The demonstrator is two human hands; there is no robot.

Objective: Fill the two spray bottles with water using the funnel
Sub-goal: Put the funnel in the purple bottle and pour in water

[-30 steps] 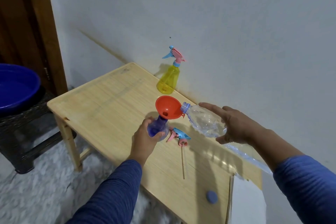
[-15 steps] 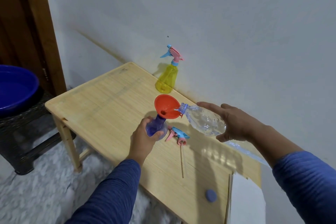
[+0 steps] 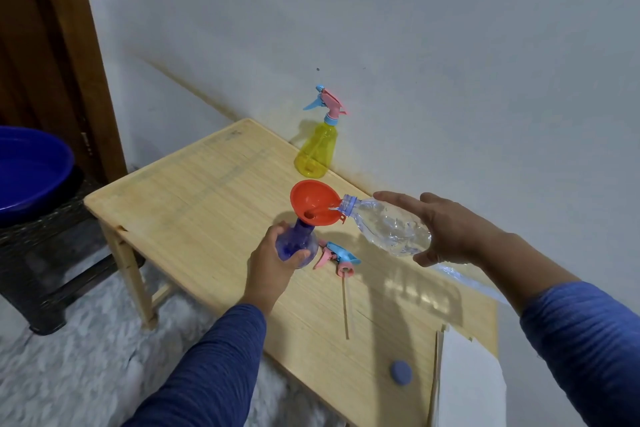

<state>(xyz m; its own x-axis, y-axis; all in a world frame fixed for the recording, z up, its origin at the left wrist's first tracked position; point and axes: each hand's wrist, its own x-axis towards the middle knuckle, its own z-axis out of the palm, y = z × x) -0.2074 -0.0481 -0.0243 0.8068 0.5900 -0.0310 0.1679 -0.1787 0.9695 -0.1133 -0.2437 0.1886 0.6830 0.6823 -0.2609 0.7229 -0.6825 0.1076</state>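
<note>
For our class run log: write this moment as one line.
left hand holds blue spray bottle | right hand tips clear bottle into funnel | water pouring

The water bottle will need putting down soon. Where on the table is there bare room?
Free: the broad stretch of the wooden table left of the blue spray bottle. Crowded: around the loose trigger head and near the blue cap.

Pale wooden table (image 3: 207, 204) against a white wall (image 3: 450, 45).
A small blue bottle cap (image 3: 401, 372) lies near the table's front edge. To the left, a blue plastic basin (image 3: 31, 170) sits on a dark stand (image 3: 52, 253) beside a brown door frame (image 3: 86, 62).
</note>
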